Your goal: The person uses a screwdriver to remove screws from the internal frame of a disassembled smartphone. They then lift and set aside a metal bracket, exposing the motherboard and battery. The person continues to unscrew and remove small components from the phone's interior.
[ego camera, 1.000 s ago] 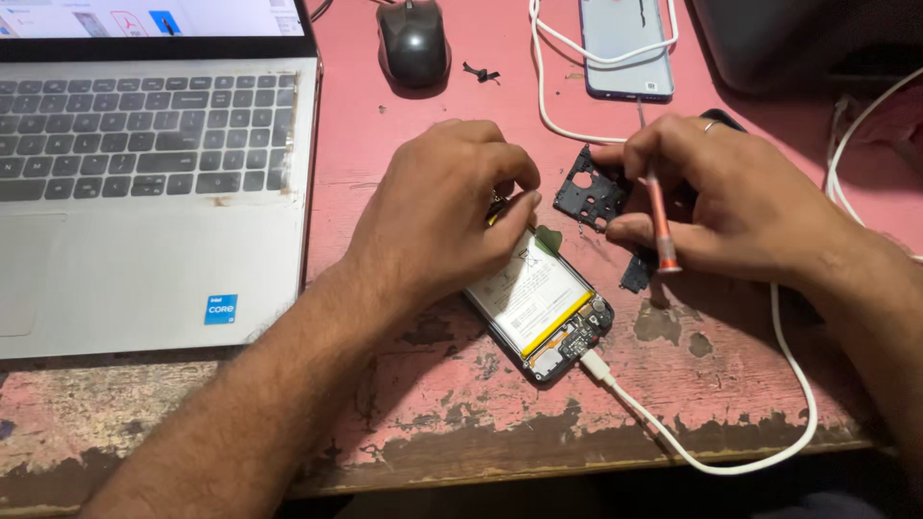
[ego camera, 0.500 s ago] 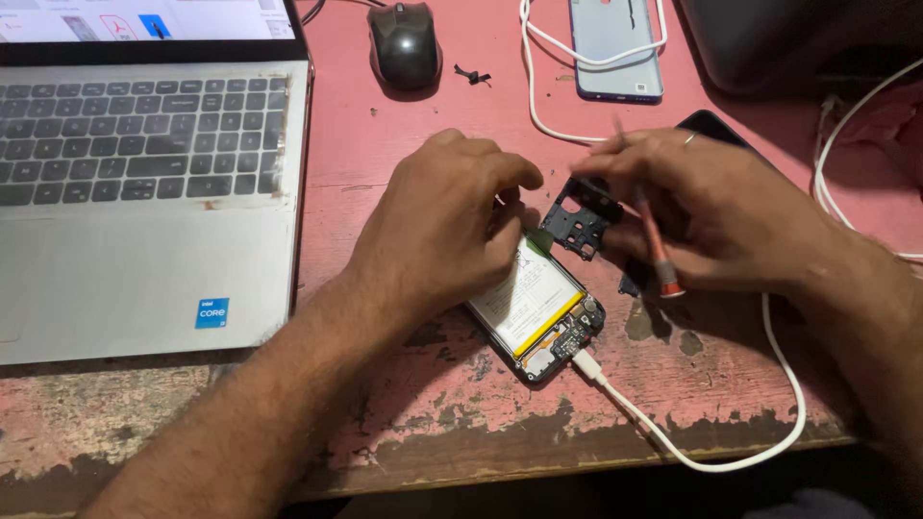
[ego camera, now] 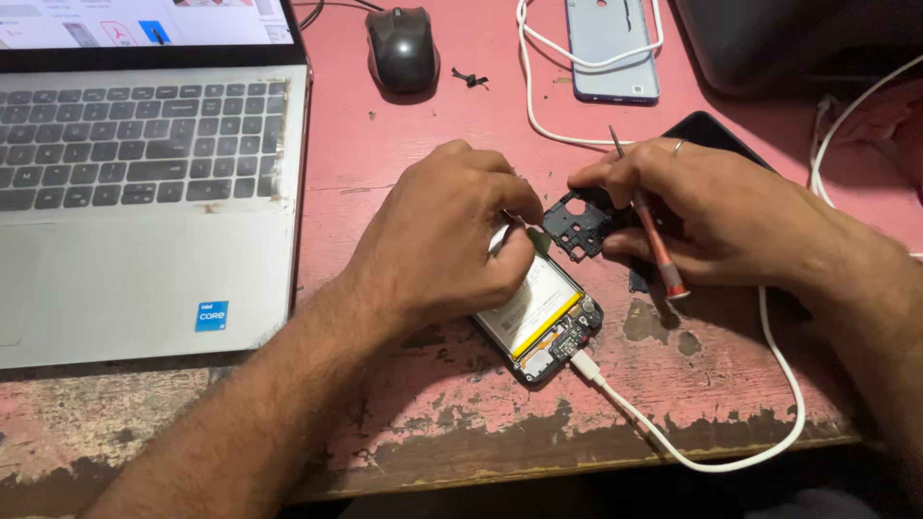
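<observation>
An opened phone (ego camera: 544, 321) lies on the pink table, back off, its white battery with a yellow stripe showing. My left hand (ego camera: 447, 235) rests over its upper half, fingers closed around thin metal tweezers (ego camera: 516, 222). My right hand (ego camera: 687, 211) is just right of it, pinching a black plastic inner cover (ego camera: 575, 224) with its fingertips. A small screwdriver (ego camera: 650, 234) with a red handle is tucked in the same hand. A white cable (ego camera: 731, 437) is plugged into the phone's lower end.
A silver laptop (ego camera: 144, 192) fills the left side. At the back sit a black mouse (ego camera: 402, 48), a pale blue phone back cover (ego camera: 612, 46) and a dark box (ego camera: 788, 38). The table's worn front edge (ego camera: 577, 452) is close.
My right hand has lifted the black cover slightly left, toward the left hand. The left hand stays on the phone. The camera has shifted a little.
</observation>
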